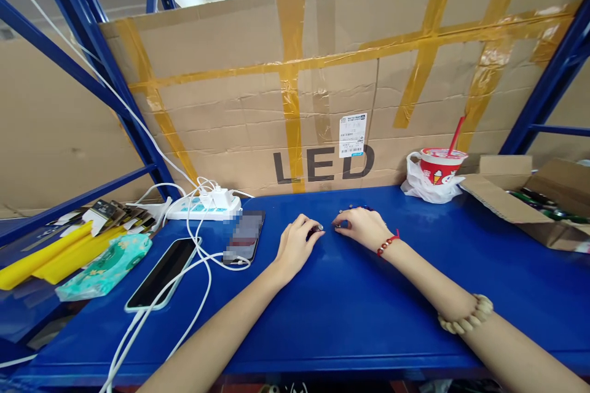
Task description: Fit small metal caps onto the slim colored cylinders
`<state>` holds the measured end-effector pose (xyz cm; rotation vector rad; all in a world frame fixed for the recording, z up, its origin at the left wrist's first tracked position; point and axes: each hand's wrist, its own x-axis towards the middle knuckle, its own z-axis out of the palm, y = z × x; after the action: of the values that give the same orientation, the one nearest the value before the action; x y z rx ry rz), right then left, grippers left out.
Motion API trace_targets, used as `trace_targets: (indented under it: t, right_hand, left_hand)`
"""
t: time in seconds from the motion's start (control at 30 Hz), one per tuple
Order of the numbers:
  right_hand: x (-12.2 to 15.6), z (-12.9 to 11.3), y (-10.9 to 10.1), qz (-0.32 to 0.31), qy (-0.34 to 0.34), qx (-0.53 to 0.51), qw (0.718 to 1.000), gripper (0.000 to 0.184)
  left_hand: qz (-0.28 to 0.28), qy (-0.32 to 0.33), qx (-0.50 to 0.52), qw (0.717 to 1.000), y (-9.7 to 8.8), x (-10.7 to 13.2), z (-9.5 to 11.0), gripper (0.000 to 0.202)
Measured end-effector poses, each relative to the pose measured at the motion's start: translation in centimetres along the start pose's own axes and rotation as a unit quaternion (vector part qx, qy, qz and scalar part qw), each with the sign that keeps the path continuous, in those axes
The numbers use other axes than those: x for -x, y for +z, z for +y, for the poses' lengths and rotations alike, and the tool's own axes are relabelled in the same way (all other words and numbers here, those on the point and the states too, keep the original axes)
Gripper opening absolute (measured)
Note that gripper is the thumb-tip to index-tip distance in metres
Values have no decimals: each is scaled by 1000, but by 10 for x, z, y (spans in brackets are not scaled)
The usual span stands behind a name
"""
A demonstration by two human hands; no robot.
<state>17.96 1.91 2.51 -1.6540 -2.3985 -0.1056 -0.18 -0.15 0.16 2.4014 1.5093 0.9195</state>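
Observation:
My left hand (pixel 296 247) rests on the blue tabletop (pixel 350 313) near its middle. Its fingers are closed around a small dark cylinder with a silvery end (pixel 319 228), mostly hidden by the fingers. Just to the right, my right hand (pixel 362 227) is curled with thumb and fingertips together on a small dark piece (pixel 340 225), too covered to name. The two hands are a short gap apart. Behind the right hand, some small dark and blue bits (pixel 361 207) show, partly hidden by the knuckles.
Left of my hands lie two phones, one dark (pixel 251 234) and one pale-edged (pixel 161 276), with white cables and a power strip (pixel 184 210). At right stand a red cup (pixel 441 167) in a plastic bag and an open carton (pixel 502 199). A large cardboard sheet (pixel 221 123) rises behind.

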Motion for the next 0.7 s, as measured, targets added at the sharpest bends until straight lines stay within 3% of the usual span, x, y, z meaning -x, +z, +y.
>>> trace_targets:
  t: [0.33,0.7]
  right_hand:
    - [1,-2,4,8,-7,12,1000,13]
    - [0,-7,6,8,41,42,998,17]
  left_hand:
    - [18,8,1,1000,2,2,-2,13]
    - [32,-6,-17,999,-1,2,7,35]
